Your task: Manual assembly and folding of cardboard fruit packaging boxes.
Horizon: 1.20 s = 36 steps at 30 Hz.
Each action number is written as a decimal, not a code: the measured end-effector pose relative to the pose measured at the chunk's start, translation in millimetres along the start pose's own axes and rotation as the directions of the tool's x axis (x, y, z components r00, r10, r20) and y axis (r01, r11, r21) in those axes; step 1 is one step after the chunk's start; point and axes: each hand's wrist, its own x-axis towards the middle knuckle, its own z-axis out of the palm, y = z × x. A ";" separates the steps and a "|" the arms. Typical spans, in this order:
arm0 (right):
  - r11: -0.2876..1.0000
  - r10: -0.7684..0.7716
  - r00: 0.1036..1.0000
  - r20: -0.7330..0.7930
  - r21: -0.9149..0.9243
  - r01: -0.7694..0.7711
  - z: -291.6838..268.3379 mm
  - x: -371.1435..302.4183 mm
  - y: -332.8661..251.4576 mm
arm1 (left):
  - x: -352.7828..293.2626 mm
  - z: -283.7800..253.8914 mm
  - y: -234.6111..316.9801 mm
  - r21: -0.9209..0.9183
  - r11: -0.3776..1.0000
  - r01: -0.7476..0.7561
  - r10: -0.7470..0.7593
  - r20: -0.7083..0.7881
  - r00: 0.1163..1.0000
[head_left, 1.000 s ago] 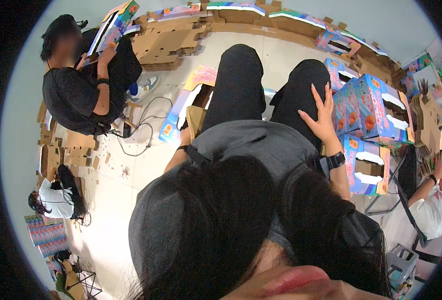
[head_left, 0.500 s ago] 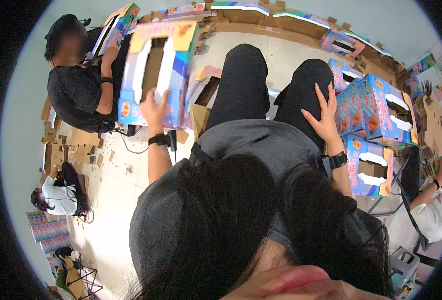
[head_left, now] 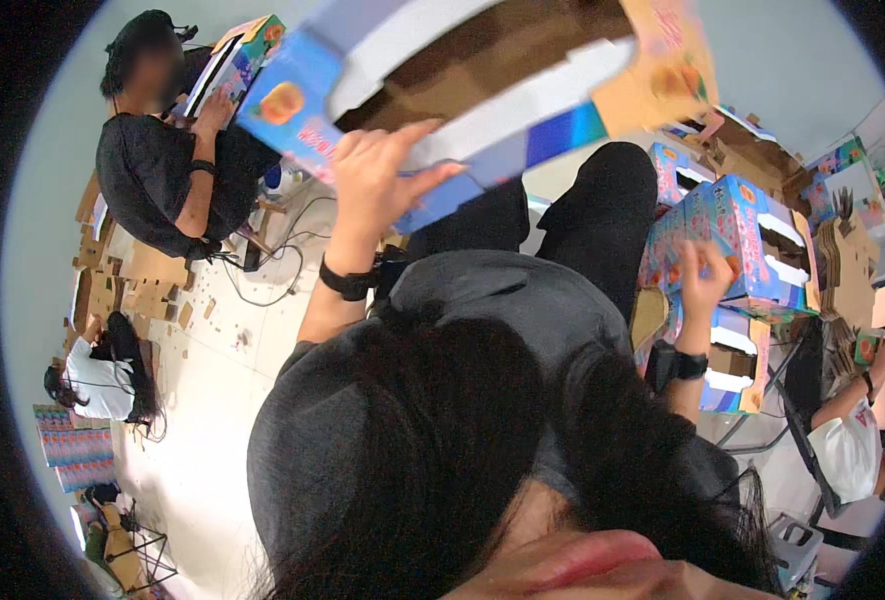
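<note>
A colourful blue, purple and peach cardboard box (head_left: 553,145) with a long cut-out opening fills the upper middle, tilted above my thighs. My left hand (head_left: 378,180) grips its near left side, thumb and fingers at the lower edge of the cut-out. Through the opening shows the brown cardboard inside. Lifted on the right is my right hand (head_left: 705,280), its fingers loosely bent and apart, with nothing seen in it. Just beside and behind it stand similar printed boxes (head_left: 748,240); whether the hand touches them I cannot tell.
Below the right-hand boxes another printed box (head_left: 733,360) stands near a metal frame. Flat brown cardboard (head_left: 848,250) is piled farther right. A co-worker in black (head_left: 153,180) sits at left with a box. Cables (head_left: 283,270) and cardboard scraps lie on the floor.
My left hand has swung the box from the left toward the middle, turning it and bringing it closer. My right hand has risen from my thigh toward the right-hand boxes.
</note>
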 end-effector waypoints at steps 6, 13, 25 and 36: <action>0.914 -0.362 0.909 -0.206 -0.268 0.304 -30.9 5.0 -51.4 | 13.5 46.6 9.3 -0.215 0.934 -0.286 0.308 0.079 0.948; 0.749 -0.618 0.782 -0.077 -0.359 0.556 6.0 35.9 -98.4 | 27.7 68.1 15.5 -0.330 0.796 -0.507 0.566 0.110 0.817; 0.754 -0.510 0.857 0.074 -0.440 0.487 73.9 56.1 -83.0 | 41.2 54.0 33.9 -0.407 0.844 -0.349 0.462 0.225 0.858; 0.780 -0.464 0.880 0.104 -0.424 0.461 71.3 39.5 -90.0 | 12.7 75.2 78.1 -0.567 0.762 -0.313 0.446 0.109 0.888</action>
